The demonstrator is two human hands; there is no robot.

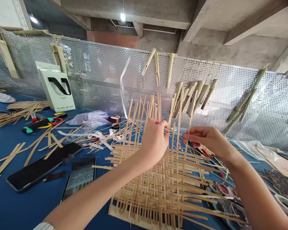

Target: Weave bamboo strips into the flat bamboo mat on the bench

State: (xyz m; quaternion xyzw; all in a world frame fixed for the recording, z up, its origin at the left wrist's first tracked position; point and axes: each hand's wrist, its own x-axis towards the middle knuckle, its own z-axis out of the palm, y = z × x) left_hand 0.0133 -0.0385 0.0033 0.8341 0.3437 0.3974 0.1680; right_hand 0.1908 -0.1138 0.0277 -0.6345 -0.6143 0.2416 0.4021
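Note:
A partly woven mat of bamboo strips (156, 187) lies in front of me, with loose strip ends sticking out at its sides and far edge. My left hand (153, 139) is above the mat's far part, its fingers closed around upright bamboo strips. To the right, my right hand (206, 139) is closed in a pinch on a thin bamboo strip (175, 131) that runs crosswise between the uprights toward my left hand. My left fingertips partly hide where this strip passes among the uprights.
On the blue table (4, 207) lie a black phone (45, 164), a second lit screen (80, 175), pliers (38, 124) and loose strips (12, 158). A pale box (59, 91) stands by a perforated metal screen (98, 73). A paint-stained palette (227, 198) sits at right.

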